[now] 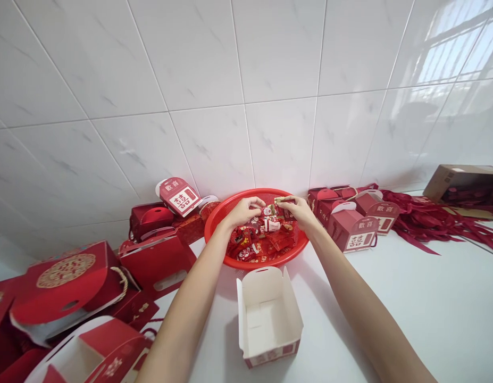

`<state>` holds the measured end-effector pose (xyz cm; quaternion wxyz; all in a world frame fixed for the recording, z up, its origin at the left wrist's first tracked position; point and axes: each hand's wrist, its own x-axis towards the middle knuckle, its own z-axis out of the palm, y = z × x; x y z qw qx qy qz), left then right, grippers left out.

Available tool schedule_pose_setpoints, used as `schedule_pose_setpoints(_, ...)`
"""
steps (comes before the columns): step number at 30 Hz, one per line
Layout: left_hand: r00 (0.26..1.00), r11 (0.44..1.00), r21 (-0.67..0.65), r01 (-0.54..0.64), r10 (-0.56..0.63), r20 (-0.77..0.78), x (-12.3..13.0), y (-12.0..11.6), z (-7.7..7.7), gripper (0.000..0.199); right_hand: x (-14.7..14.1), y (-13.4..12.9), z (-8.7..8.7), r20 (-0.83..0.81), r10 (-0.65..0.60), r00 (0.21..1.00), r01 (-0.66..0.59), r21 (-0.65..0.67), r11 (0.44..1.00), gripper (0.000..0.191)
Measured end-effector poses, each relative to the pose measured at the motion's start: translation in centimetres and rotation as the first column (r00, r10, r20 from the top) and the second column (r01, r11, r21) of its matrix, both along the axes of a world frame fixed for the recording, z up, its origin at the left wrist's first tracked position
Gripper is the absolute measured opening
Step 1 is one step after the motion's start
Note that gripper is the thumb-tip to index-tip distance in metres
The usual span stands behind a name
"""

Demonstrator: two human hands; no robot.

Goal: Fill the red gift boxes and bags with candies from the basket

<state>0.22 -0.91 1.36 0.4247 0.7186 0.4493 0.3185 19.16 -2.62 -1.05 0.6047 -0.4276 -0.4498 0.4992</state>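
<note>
A red plastic basket (pixel 214 242) holds many wrapped candies (pixel 266 247), mostly red with white and gold print. Over its far half, my left hand (pixel 246 210) pinches a small red-and-white candy (pixel 266 211) between thumb and fingers. Close beside it, my right hand (pixel 297 210) is closed on a candy whose wrapper shows a bit of gold-green at the fingertips; the rest is hidden by the fingers. In front of the basket, between my forearms, stands an open gift box (pixel 270 319) with its flaps up and a bare white inside.
Red gift boxes (pixel 70 282) crowd the left side, some stacked, some with rope handles. Several small closed boxes (pixel 353 229) stand right of the basket. Beyond them lie dark red ribbons (pixel 425 218) and a cardboard box (pixel 465 183). A tiled wall (pixel 278 138) backs the white table (pixel 429 308).
</note>
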Motion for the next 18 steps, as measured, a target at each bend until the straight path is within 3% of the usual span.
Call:
schedule_pose_setpoints(4, 1.000, 0.994, 0.108, 0.000, -0.003, 0.024, -0.2, 0.7, -0.4, 0.021, 0.0, -0.3, 0.2, -0.009, 0.058, 0.998, -0.058, 0.011, 0.998, 0.021)
schedule_pose_setpoints(9, 0.999, 0.994, 0.108, 0.033, -0.034, 0.004, -0.3, 0.9, -0.6, 0.028, 0.2, 0.0, -0.2, 0.005, 0.103, 0.995, -0.103, 0.010, 0.995, 0.034)
schedule_pose_setpoints(15, 0.999, 0.993, 0.110, 0.036, -0.038, 0.018, -0.1, -0.2, 0.1, 0.044, 0.1, -0.1, -0.5, -0.011, 0.050, 0.999, -0.049, 0.074, 0.996, 0.035)
schedule_pose_setpoints(18, 0.998, 0.991, 0.131, -0.029, 0.021, 0.056, 0.1, -1.2, 0.4, 0.045, -0.1, -0.6, 0.2, -0.031, 0.056, 0.998, -0.052, 0.105, 0.993, 0.036)
